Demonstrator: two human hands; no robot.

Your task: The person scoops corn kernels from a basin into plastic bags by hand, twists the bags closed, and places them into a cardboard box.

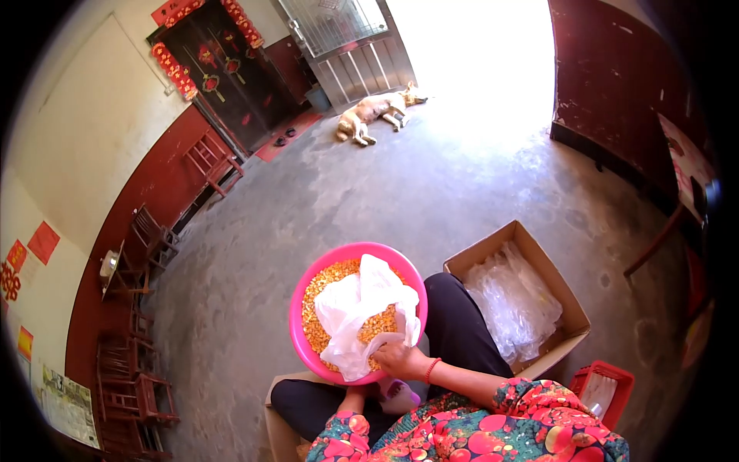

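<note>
Grey concrete floor [231, 269], spread wide, with glaring daylight past a metal door [354, 46] at the far side. Near that door, a tan dog [373, 114] lying on its side. Much closer, an open cardboard box [548, 273], loaded with clear plastic bags [512, 308], just beside the right leg in dark trousers [460, 319]. In front of the lap, a round pink basin [295, 331]. At lower right, a small red crate [626, 385]. Draped inside the basin and over its near rim, a crumpled white plastic bag [344, 304]. At that near rim, the right hand [400, 360], grip clamped on the bag's edge. Below the rim, left wrist [353, 400] only; left hand hidden, cannot tell its grip, apart or together. Around the right wrist, a red bracelet [433, 370]. Smallest, yellow corn kernels [319, 283], heaped in the basin around the bag.
</note>
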